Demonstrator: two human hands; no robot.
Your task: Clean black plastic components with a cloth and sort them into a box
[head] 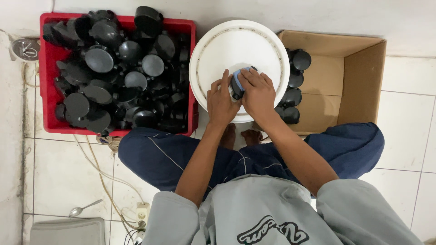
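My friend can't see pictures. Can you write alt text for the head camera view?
A seated person's left hand and right hand press a black round plastic part with a blue piece on a white round lid, between a red plastic crate of black parts and a cardboard box.

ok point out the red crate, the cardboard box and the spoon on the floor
red crate [47, 72], head view, on its left rim beside the black parts
cardboard box [361, 81], head view, on its bare inner right wall
spoon [84, 208], head view, on the middle of its handle, lower left on the floor tiles
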